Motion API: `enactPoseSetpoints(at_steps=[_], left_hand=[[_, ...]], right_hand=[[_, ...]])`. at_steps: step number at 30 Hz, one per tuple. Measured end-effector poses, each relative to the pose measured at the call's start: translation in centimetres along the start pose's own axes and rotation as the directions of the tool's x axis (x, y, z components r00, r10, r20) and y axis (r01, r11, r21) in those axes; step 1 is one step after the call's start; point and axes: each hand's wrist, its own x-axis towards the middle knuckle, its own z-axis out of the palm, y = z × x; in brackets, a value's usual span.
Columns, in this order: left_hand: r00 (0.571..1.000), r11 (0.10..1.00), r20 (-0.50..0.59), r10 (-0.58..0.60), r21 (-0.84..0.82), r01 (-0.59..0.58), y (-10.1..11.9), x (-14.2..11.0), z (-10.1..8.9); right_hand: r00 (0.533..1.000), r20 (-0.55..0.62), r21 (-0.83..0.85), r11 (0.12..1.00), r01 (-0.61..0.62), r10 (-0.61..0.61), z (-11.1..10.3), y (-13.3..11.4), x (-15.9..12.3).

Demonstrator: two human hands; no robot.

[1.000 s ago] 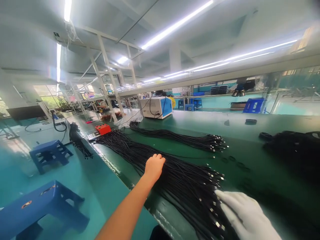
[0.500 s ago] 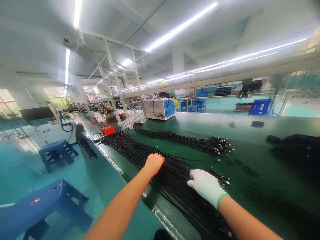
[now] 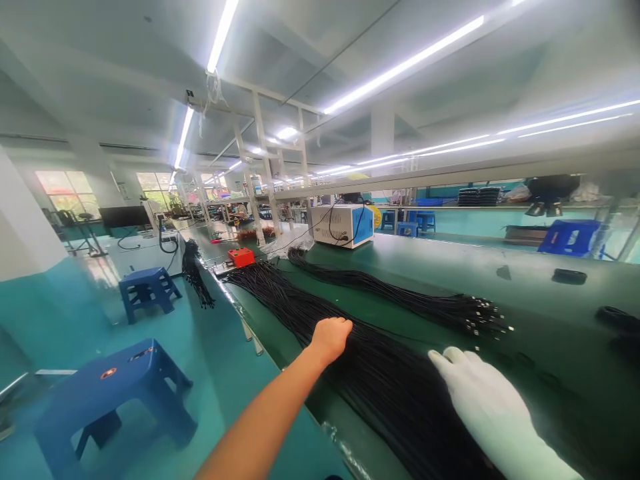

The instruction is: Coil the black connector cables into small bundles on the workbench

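Note:
A long thick bundle of black cables (image 3: 300, 310) lies along the near edge of a green table (image 3: 530, 293). My bare left hand (image 3: 331, 337) rests on top of this bundle with its fingers curled down onto the cables. My right hand (image 3: 475, 390), in a white glove, lies flat on the same bundle nearer to me, fingers stretched out together. A second, thinner bundle of black cables (image 3: 425, 305) lies farther back, its metal plug ends at the right.
A white and blue box (image 3: 342, 225) and a small red device (image 3: 241, 256) stand at the table's far end. Two blue stools (image 3: 113, 393) (image 3: 147, 289) stand on the teal floor at the left. More black cables hang off the table edge (image 3: 194, 275).
My gloved right hand has slid along the bundle: towards the left hand, then back nearer to me, and now lies flat. The left hand has stayed on the cables. The view has shifted right.

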Motion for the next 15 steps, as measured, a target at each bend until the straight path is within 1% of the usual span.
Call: enactPoseSetpoints(at_steps=[2,4,6,8,11,13,15], left_hand=[[0.999,0.999,-0.035,-0.003,-0.053,0.001,1.2,-1.0,0.1],[0.998,0.995,-0.07,-0.008,-0.098,0.001,2.2,-2.2,0.4],[0.991,0.991,-0.116,-0.066,-0.123,0.052,2.6,-3.5,0.6],[0.971,0.979,-0.161,-0.179,-0.131,0.159,1.8,-4.7,0.7],[0.921,0.938,-0.183,-0.344,-0.123,0.325,-0.8,-6.0,0.5],[0.905,0.922,-0.178,-0.385,-0.105,0.372,-2.5,-6.6,0.3],[0.921,0.938,-0.174,-0.348,-0.082,0.338,-3.3,-6.9,0.0]], right_hand=[[0.994,-0.087,-0.055,0.997,0.057,-0.061,1.6,0.7,-0.9],[0.992,-0.101,-0.066,0.996,0.064,-0.07,3.1,1.1,-1.6],[0.993,-0.1,-0.068,0.996,0.053,-0.06,4.1,1.2,-2.1],[0.992,-0.098,-0.08,0.995,0.066,-0.074,4.6,1.2,-2.5],[0.992,-0.038,-0.077,0.99,0.114,-0.117,4.6,1.2,-2.9],[0.993,-0.024,-0.048,0.992,0.119,-0.12,4.2,1.3,-3.1],[0.992,-0.085,-0.009,0.995,0.096,-0.097,3.5,1.3,-3.2]])
